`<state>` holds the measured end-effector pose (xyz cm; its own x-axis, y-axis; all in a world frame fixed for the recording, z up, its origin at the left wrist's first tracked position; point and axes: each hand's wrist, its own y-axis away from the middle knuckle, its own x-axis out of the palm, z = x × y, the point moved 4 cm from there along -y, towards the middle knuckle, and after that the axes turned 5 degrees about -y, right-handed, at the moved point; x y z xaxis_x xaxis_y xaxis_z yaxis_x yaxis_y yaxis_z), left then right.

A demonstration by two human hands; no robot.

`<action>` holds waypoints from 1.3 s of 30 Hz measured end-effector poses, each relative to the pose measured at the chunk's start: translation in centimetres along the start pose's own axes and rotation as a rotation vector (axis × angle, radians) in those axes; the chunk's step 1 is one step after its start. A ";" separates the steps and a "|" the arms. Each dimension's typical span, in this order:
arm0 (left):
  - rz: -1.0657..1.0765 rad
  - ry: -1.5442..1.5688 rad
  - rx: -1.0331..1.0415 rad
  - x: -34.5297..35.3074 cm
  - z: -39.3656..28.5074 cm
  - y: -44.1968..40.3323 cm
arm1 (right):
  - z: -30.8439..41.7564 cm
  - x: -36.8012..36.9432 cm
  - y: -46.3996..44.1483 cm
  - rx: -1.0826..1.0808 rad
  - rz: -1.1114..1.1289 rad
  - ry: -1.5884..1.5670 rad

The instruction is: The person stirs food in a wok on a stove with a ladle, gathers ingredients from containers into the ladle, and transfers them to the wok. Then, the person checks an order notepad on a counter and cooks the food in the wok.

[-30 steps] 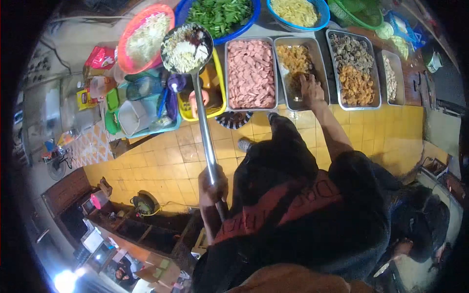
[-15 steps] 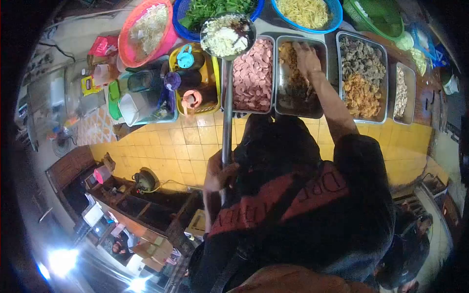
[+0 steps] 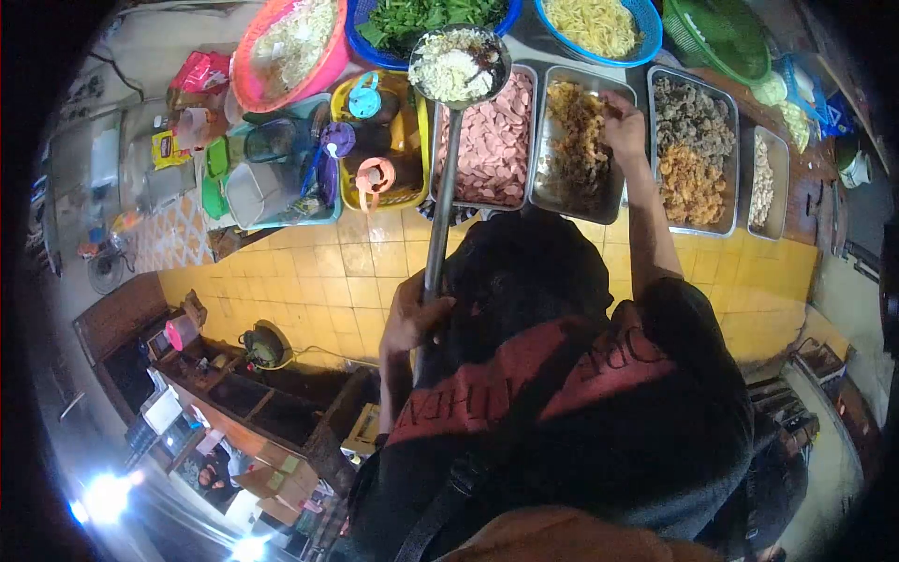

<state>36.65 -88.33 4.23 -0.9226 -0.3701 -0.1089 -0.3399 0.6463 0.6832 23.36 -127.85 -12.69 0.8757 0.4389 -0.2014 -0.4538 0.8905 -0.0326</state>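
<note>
My left hand (image 3: 410, 314) is wrapped around the long handle of a metal ladle (image 3: 448, 178). Its round bowl, at the far end, holds chopped pale vegetables (image 3: 457, 73) with something dark at one side. My right hand (image 3: 626, 126) is over the right side of a metal tray (image 3: 573, 201) of shredded brown food (image 3: 571, 122). Its fingers are curled together, and whatever is inside them is hidden. Left of that tray is one of pink sliced sausage (image 3: 487, 140). To the right stands a tray with grey pieces and orange-brown crispy pieces (image 3: 693, 183).
Along the back are a pink basin (image 3: 245, 70) of shredded cabbage, a blue basket (image 3: 520, 23) of greens, and a blue basket of yellow noodles (image 3: 590, 26). Bottles stand in a yellow basket (image 3: 421, 183) on the left. A narrow tray (image 3: 766, 225) sits far right.
My right hand has come up from the shredded brown food toward the tray's right side, its fingers curling in. The ladle stays in my left hand. The whole view has shifted slightly.
</note>
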 end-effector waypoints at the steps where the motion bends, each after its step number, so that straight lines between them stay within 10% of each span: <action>1: 0.017 -0.002 0.043 -0.2 0.1 -0.1 | 0.8 -0.1 0.2 -0.020 0.008 0.305; 10: 0.063 -0.014 0.083 -0.7 0.6 -0.9 | -8.7 6.1 -3.7 -0.305 0.267 1.169; 11: 0.056 -0.020 0.097 -0.7 0.3 -0.9 | -14.3 7.0 -4.4 -0.656 0.410 1.527; 14: 0.035 -0.033 0.179 -0.8 1.4 -1.7 | -21.1 7.0 -7.5 -0.543 0.332 -0.403; 17: 0.085 -0.093 0.127 -1.0 1.6 -1.9 | -8.3 6.3 -5.4 -0.168 0.620 1.484; 20: 0.105 -0.083 0.153 -1.0 1.6 -2.2 | 4.1 3.7 -2.1 -0.132 0.396 0.708; 24: 0.074 -0.149 0.227 -0.8 0.3 -2.3 | 3.6 1.1 -1.5 -0.262 0.200 0.484; 34: 0.184 -0.013 0.127 -0.1 -0.9 -2.2 | 2.4 3.2 -0.4 0.042 0.413 1.315; 36: 0.193 0.012 0.138 -0.2 -0.6 -2.5 | 0.8 6.3 0.3 -0.637 0.329 1.397; 39: 0.187 -0.095 0.137 -0.5 0.9 -3.0 | -4.8 8.1 -0.3 -0.573 0.354 1.247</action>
<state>38.00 -89.50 1.61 -0.9825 -0.1757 -0.0618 -0.1776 0.7842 0.5945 29.78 -125.13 -19.01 0.1222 -0.0355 -0.9919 -0.8823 0.4537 -0.1249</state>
